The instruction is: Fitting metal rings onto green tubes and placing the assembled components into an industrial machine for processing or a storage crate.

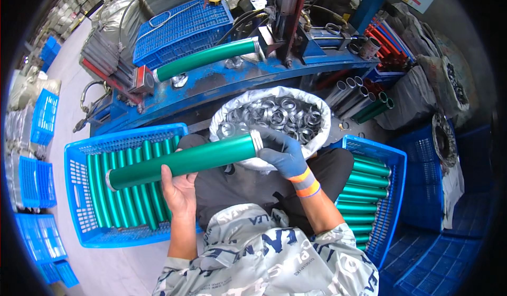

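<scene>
Left blue crate is packed with green tubes, and there's one more green tube held up, slanting across from above that crate to over the lap. Pretty slick looking: long, round, satiny metallic green, darker toward its lower left end. Bare left hand cradles it half-open, thumb up the near side. Gloved right hand is curled around the other end. Silvery collars ring both ends.
</scene>
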Motion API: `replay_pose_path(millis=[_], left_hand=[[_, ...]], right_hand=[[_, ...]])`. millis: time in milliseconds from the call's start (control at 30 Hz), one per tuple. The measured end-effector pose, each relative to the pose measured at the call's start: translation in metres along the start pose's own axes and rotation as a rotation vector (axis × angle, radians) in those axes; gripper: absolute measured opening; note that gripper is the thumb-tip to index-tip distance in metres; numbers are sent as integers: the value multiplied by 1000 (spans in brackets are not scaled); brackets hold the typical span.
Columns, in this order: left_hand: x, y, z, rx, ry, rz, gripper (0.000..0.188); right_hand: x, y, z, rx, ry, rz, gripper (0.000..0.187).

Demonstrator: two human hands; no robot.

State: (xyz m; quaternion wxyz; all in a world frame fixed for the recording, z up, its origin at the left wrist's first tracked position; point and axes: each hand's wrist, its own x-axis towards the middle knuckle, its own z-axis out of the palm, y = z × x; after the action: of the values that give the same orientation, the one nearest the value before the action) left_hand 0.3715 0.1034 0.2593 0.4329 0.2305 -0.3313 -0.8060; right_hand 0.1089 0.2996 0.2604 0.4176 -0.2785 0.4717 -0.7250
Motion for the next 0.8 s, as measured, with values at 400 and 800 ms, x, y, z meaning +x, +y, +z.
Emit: replay_pose_path(millis=[400,800], left_hand=[[9,-4,-22,-14,88,-70,51],[29,-11,-56,16,147,-69,58]], right_hand=[[11,20,10,-127,-22,-102,71],[47,18,20,-164,-51,19,62]])
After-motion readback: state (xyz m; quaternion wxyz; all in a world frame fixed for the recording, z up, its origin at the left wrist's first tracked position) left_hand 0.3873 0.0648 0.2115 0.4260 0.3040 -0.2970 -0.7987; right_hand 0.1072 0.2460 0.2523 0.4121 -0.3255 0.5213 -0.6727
